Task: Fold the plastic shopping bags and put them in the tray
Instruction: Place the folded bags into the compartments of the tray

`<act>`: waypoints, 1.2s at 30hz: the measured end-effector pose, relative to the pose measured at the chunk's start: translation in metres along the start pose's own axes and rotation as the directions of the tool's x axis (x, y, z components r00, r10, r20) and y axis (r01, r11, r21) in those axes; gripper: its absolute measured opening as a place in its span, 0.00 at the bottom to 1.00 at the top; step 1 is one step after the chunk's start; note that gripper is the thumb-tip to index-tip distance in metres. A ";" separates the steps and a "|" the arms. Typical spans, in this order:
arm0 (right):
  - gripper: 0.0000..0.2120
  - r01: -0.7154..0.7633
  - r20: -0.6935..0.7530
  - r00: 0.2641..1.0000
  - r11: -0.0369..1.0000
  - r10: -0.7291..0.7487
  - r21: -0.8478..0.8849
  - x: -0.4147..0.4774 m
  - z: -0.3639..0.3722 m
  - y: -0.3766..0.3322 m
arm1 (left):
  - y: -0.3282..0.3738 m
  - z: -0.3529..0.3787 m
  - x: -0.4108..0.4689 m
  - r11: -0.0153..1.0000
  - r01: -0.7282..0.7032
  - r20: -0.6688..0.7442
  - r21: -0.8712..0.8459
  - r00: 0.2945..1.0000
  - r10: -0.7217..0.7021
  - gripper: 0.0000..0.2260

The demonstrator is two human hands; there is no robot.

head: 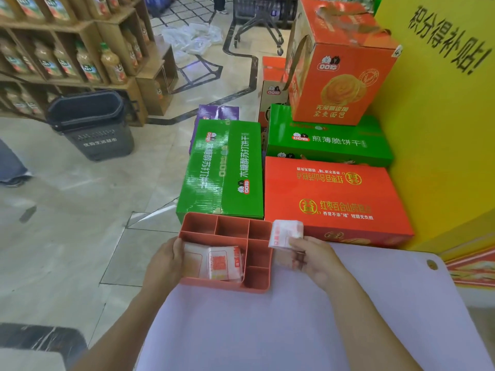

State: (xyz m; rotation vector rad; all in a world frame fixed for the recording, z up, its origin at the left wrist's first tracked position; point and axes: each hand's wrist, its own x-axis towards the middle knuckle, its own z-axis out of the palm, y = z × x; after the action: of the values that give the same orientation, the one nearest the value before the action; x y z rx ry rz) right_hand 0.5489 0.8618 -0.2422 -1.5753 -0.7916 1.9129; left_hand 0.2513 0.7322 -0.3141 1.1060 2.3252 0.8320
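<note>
A salmon-pink compartment tray [231,226] sits at the far edge of a pale lilac board [294,317]. Folded white plastic bags with red print [217,261] lie in its large near-left compartment. My left hand [163,263] grips the tray's left wall, thumb over the rim beside those bags. Just right of the tray, my right hand [312,257] pinches another folded white bag [285,234] and holds it upright above the tray's right edge.
Green and orange cartons [332,188] are stacked just beyond the tray, against a yellow stand [442,129]. A grey basket [91,124] and shelves of bottles [67,54] stand at the far left. Loose plastic bags [192,36] lie on the floor farther back.
</note>
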 end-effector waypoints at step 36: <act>0.12 0.164 -0.138 0.914 0.659 -0.381 -0.734 0.014 -0.008 0.031 | 0.079 0.014 0.001 0.955 -0.229 -0.146 0.188 0.955 0.258 0.15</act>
State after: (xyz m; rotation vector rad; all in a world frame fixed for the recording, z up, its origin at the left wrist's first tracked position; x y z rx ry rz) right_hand 0.5536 0.8521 -0.2753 -1.9477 -1.6720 1.1455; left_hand 0.3019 0.7770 -0.2707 1.4722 2.4688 0.8573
